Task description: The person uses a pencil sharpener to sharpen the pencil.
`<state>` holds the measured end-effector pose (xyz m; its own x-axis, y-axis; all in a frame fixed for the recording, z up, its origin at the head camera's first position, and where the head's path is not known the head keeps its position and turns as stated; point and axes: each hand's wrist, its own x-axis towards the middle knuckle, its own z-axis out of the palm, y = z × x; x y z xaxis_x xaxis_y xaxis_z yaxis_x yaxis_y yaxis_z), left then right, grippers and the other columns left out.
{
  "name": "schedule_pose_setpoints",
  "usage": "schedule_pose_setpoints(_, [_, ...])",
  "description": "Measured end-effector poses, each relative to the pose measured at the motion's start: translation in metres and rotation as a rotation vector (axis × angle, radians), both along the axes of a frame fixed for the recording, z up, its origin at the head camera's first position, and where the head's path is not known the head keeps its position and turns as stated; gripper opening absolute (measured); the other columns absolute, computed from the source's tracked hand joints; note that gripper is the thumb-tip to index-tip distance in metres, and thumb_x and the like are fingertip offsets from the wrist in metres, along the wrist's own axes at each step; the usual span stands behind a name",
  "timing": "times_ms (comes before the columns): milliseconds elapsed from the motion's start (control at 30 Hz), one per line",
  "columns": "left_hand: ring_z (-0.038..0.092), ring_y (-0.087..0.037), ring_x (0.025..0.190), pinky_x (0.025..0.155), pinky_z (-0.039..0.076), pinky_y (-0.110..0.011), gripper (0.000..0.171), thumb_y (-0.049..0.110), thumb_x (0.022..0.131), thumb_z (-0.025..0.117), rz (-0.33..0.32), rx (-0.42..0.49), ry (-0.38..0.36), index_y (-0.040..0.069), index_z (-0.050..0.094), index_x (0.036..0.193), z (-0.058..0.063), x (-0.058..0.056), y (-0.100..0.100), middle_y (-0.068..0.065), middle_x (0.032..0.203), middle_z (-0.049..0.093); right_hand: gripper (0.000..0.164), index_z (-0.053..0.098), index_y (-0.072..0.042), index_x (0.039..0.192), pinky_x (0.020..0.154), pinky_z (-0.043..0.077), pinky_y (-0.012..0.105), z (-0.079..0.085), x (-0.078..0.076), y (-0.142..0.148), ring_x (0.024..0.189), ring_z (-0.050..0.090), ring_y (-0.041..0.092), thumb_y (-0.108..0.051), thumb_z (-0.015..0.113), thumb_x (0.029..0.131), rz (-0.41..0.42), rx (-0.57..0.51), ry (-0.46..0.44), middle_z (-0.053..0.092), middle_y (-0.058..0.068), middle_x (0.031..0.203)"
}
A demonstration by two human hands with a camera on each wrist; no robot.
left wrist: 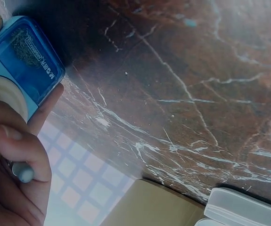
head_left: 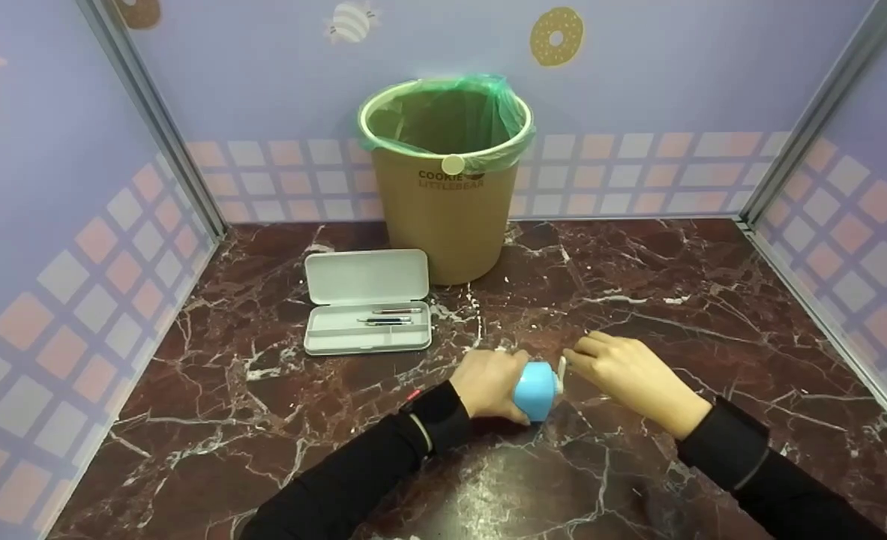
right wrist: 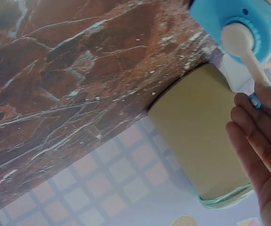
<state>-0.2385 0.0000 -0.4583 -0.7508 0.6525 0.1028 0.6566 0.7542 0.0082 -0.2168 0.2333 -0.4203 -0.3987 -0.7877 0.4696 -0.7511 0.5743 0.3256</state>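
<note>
A blue crank pencil sharpener (head_left: 535,391) lies on its side over the table, gripped by my left hand (head_left: 488,384). Its clear drawer (left wrist: 24,49), with shavings inside, faces the left wrist camera. The fingers of this hand wrap the blue body, and by the cream round part a slim stick's rounded grey end (left wrist: 23,172) shows between fingers. On the sharpener's right side, my right hand (head_left: 623,373) pinches the small blue knob (right wrist: 254,100) of the white crank handle (right wrist: 252,63) between thumb and index finger, the other fingers loosely bent.
An open white pencil case (head_left: 368,350) holding several slim pencils (head_left: 388,321) sits left of the hands. Right behind it stands a tan bin (head_left: 447,225) with a green liner. Patterned walls close off the marbled table (head_left: 263,450) at the back and sides.
</note>
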Motion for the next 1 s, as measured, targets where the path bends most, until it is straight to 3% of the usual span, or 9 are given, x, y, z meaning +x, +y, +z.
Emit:
schedule_pose_setpoints(300, [0.071, -0.014, 0.073, 0.063, 0.057, -0.030, 0.071, 0.061, 0.061, 0.091, 0.005, 0.011, -0.010, 0.015, 0.061, 0.106, -0.002, 0.000, 0.001, 0.003, 0.089, 0.074, 0.025, 0.078, -0.008, 0.094, 0.059, 0.054, 0.028, -0.008, -0.014, -0.002, 0.074, 0.060, 0.016, -0.005, 0.083, 0.071, -0.067, -0.002, -0.039, 0.068, 0.002, 0.084])
schedule_pose_setpoints(633, [0.072, -0.016, 0.077, 0.066, 0.058, -0.032, 0.072, 0.059, 0.062, 0.091, 0.015, 0.017, -0.041, 0.014, 0.061, 0.110, 0.001, 0.000, 0.000, 0.002, 0.092, 0.075, 0.017, 0.077, -0.008, 0.092, 0.055, 0.053, 0.030, -0.021, -0.028, -0.007, 0.070, 0.058, 0.017, -0.003, 0.080, 0.076, -0.101, -0.018, -0.112, 0.066, 0.004, 0.080])
schedule_pose_setpoints(767, [0.072, -0.016, 0.076, 0.066, 0.058, -0.032, 0.071, 0.059, 0.062, 0.091, 0.011, 0.031, -0.038, 0.014, 0.061, 0.109, 0.000, 0.001, 0.000, 0.002, 0.091, 0.075, 0.015, 0.076, -0.007, 0.089, 0.057, 0.056, 0.032, -0.038, -0.030, -0.010, 0.069, 0.062, 0.019, 0.002, 0.079, 0.077, -0.137, 0.020, -0.216, 0.069, 0.006, 0.081])
schedule_pose_setpoints(900, [0.072, -0.016, 0.074, 0.062, 0.057, -0.031, 0.071, 0.060, 0.061, 0.091, 0.013, 0.027, -0.010, 0.015, 0.061, 0.106, -0.001, 0.002, 0.001, 0.003, 0.089, 0.075, 0.006, 0.077, -0.007, 0.090, 0.057, 0.054, 0.034, -0.054, -0.023, -0.010, 0.070, 0.063, 0.019, -0.004, 0.077, 0.084, -0.185, 0.032, -0.327, 0.068, 0.005, 0.080])
schedule_pose_setpoints(1000, [0.072, -0.016, 0.073, 0.060, 0.057, -0.031, 0.071, 0.062, 0.060, 0.091, 0.018, 0.023, 0.015, 0.015, 0.061, 0.105, -0.001, 0.002, 0.001, 0.003, 0.088, 0.075, 0.002, 0.076, -0.008, 0.086, 0.055, 0.049, 0.034, -0.057, -0.020, -0.009, 0.068, 0.059, 0.019, -0.010, 0.076, 0.087, -0.197, 0.021, -0.350, 0.063, 0.003, 0.076])
